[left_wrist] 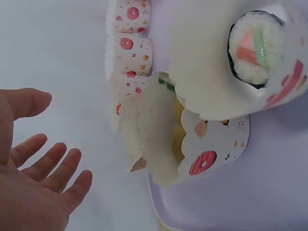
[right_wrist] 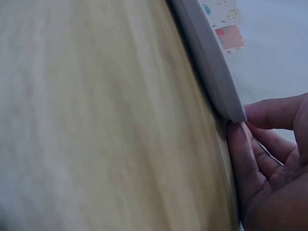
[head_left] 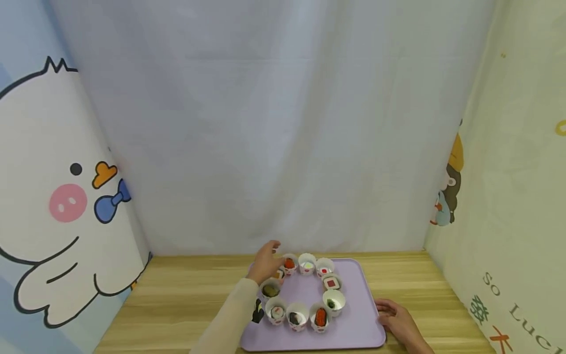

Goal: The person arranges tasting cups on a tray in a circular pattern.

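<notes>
My left hand (head_left: 264,262) hovers at the back left of a lilac tray (head_left: 353,332), its fingers spread and holding nothing. In the left wrist view its fingers stand apart from the paper cups. Several white paper cups with a donut print form a ring on the tray, each with a toy-like sushi piece inside. Closest in that view is a cup with a rice roll (left_wrist: 255,50), beside one with a brownish piece (left_wrist: 178,130). My right hand (head_left: 397,322) pinches the tray's edge at the front right, thumb above and a finger beneath.
The tray lies on a wood-grain table (head_left: 190,300). A grey-white curtain (head_left: 287,147) hangs behind it. Printed cloths, one with a cartoon chick (head_left: 57,162), stand on both sides.
</notes>
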{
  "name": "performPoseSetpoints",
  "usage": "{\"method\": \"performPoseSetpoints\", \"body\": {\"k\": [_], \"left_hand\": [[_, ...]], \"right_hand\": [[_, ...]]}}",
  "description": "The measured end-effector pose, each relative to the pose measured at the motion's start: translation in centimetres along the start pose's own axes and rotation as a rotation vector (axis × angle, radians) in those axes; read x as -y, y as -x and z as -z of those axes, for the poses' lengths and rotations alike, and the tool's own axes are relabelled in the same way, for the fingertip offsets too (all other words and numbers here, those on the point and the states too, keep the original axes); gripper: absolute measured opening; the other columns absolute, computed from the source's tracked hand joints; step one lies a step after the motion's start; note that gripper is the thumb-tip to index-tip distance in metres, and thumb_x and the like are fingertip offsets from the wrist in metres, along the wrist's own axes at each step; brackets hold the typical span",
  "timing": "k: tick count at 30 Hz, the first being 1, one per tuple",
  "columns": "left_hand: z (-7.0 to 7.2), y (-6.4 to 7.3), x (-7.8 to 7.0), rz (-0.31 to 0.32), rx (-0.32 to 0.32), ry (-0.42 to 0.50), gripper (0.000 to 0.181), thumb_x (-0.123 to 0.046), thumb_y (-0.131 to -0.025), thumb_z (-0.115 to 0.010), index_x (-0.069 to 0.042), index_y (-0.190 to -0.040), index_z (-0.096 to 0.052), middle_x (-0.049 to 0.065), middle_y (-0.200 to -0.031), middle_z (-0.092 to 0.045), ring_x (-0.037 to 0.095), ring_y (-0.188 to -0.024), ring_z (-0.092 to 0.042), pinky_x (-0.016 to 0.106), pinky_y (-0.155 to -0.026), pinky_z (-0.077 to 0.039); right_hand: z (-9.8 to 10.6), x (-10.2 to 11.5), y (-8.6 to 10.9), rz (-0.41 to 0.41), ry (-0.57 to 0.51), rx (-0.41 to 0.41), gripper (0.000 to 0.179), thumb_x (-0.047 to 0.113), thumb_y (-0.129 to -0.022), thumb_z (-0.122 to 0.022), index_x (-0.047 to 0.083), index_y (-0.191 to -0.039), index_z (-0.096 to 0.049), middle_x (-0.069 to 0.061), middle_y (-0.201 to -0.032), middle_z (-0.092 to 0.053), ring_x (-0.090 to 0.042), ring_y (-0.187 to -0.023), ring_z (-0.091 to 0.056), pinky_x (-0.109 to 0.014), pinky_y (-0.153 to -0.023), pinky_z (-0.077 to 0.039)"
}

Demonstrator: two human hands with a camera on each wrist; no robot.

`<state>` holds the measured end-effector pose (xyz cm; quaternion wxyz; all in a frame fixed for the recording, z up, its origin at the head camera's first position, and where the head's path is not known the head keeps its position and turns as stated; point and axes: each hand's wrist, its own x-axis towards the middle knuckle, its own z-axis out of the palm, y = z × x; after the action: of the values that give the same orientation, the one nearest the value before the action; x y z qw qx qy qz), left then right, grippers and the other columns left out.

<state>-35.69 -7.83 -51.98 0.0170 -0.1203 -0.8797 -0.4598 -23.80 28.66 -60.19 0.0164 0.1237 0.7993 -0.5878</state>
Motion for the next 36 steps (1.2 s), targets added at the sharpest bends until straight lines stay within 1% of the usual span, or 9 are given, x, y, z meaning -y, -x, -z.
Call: {"method": "performPoseSetpoints", "body": {"k": [5, 10, 15, 19, 22, 27, 31, 34, 36], "left_hand": [[1.0, 1.4, 0.4, -0.042, -0.033, 0.036, 0.05, -0.016, -0.093, -0.064, -0.002, -0.138, -0.048, 0.022, -0.14, -0.052, 0.04, -0.128, -0.05, 0.054, -0.101, -0.046], [2.0, 2.8, 0.8, -0.048, -0.066, 0.023, 0.048, -0.018, -0.093, -0.063, -0.005, -0.137, -0.05, 0.019, -0.14, -0.054, 0.038, -0.129, -0.05, 0.053, -0.099, -0.047], [2.8, 4.2, 0.9, -0.064, -0.104, 0.019, 0.049, -0.018, -0.093, -0.063, -0.006, -0.138, -0.051, 0.017, -0.14, -0.055, 0.037, -0.13, -0.05, 0.055, -0.103, -0.043], [3.1, 5.6, 0.9, -0.1, -0.14, -0.011, 0.049, -0.016, -0.092, -0.065, -0.003, -0.137, -0.051, 0.017, -0.138, -0.057, 0.038, -0.129, -0.051, 0.055, -0.103, -0.044], [3.1, 6.7, 1.0, -0.131, -0.16, -0.055, 0.048, -0.016, -0.092, -0.065, -0.001, -0.135, -0.052, 0.019, -0.135, -0.058, 0.039, -0.125, -0.054, 0.054, -0.101, -0.045], [3.1, 8.5, 0.9, -0.166, -0.163, -0.096, 0.047, -0.013, -0.09, -0.066, 0.001, -0.133, -0.054, 0.02, -0.133, -0.058, 0.04, -0.122, -0.055, 0.055, -0.099, -0.046], [3.1, 9.5, 1.0, -0.186, -0.169, -0.133, 0.048, -0.012, -0.089, -0.067, 0.002, -0.133, -0.054, 0.021, -0.134, -0.058, 0.04, -0.125, -0.054, 0.055, -0.102, -0.044], [3.3, 10.2, 1.1, -0.209, -0.176, -0.17, 0.049, -0.012, -0.088, -0.067, 0.004, -0.133, -0.054, 0.023, -0.135, -0.057, 0.042, -0.127, -0.052, 0.056, -0.105, -0.041], [3.3, 10.7, 1.0, -0.218, -0.175, -0.2, 0.051, -0.013, -0.089, -0.067, 0.004, -0.134, -0.053, 0.024, -0.136, -0.057, 0.043, -0.128, -0.051, 0.057, -0.105, -0.041]], "right_hand": [[0.0, 0.0, 0.1, 0.001, 0.006, -0.008, 0.05, -0.012, -0.076, -0.062, -0.009, -0.125, -0.059, -0.016, -0.108, -0.068, -0.017, -0.088, -0.063, -0.03, -0.067, -0.055], [0.0, 0.0, 0.2, 0.01, 0.009, 0.003, 0.049, -0.012, -0.076, -0.062, -0.009, -0.125, -0.059, -0.016, -0.108, -0.068, -0.017, -0.088, -0.063, -0.03, -0.067, -0.055], [0.2, 0.1, 0.1, 0.007, 0.001, 0.009, 0.05, -0.011, -0.076, -0.062, -0.01, -0.125, -0.058, -0.014, -0.106, -0.068, -0.014, -0.083, -0.063, -0.028, -0.066, -0.055], [0.3, 0.2, -0.1, 0.023, 0.0, 0.023, 0.05, -0.011, -0.077, -0.061, -0.012, -0.126, -0.056, -0.013, -0.105, -0.068, -0.013, -0.08, -0.062, -0.027, -0.066, -0.054], [0.2, 0.3, -0.1, 0.04, 0.028, 0.028, 0.049, -0.011, -0.078, -0.06, -0.012, -0.127, -0.055, -0.015, -0.107, -0.068, -0.012, -0.081, -0.062, -0.027, -0.066, -0.054], [0.3, 0.6, 0.5, 0.097, 0.16, 0.006, 0.045, -0.009, -0.078, -0.063, -0.009, -0.123, -0.06, -0.019, -0.109, -0.068, -0.014, -0.085, -0.064, -0.026, -0.065, -0.054], [0.7, 1.2, 1.4, 0.176, 0.343, -0.036, 0.042, -0.003, -0.08, -0.065, -0.005, -0.121, -0.062, -0.02, -0.111, -0.068, -0.021, -0.091, -0.068, -0.026, -0.07, -0.053], [0.9, 2.1, 2.1, 0.25, 0.489, -0.093, 0.041, 0.007, -0.086, -0.064, -0.002, -0.126, -0.061, -0.022, -0.118, -0.066, -0.03, -0.099, -0.068, -0.036, -0.079, -0.054], [0.7, 2.9, 2.5, 0.319, 0.563, -0.131, 0.043, 0.014, -0.09, -0.064, -0.001, -0.13, -0.059, -0.024, -0.125, -0.062, -0.037, -0.106, -0.064, -0.047, -0.085, -0.053]]}}
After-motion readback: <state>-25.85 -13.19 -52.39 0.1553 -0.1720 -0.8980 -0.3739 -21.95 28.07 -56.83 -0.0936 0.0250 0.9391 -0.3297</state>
